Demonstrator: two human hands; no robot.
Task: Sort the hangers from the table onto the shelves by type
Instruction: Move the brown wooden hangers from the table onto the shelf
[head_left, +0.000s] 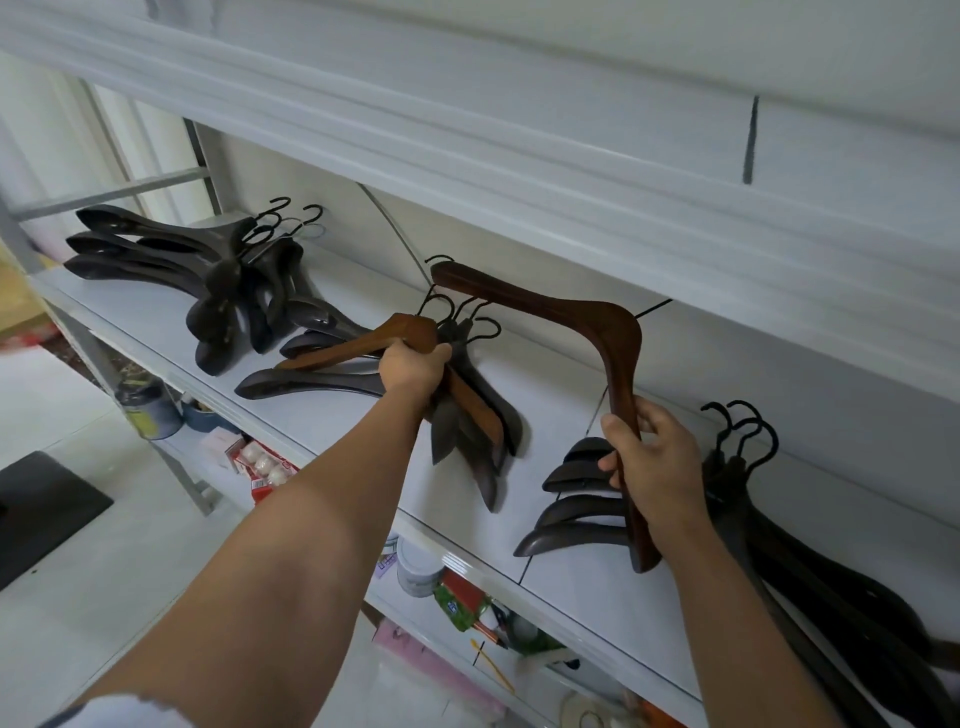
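My left hand (413, 366) grips the neck of a light-brown wooden hanger (358, 345) that lies on top of a pile of dark hangers (467, 415) in the middle of the white shelf (571, 561). My right hand (657, 465) holds one arm of a reddish-brown wooden hanger (571, 317), lifted above the shelf with its other arm pointing left. A heap of black hangers (218, 270) rests at the shelf's left end. Another stack of dark hangers (779, 530) lies at the right, partly behind my right hand.
An upper white shelf (519, 130) overhangs close above the hangers. The lower shelf (452, 587) holds cans, packets and small clutter. A grey metal upright (104, 358) stands at the left. A black object (41, 509) sits on the pale floor at lower left.
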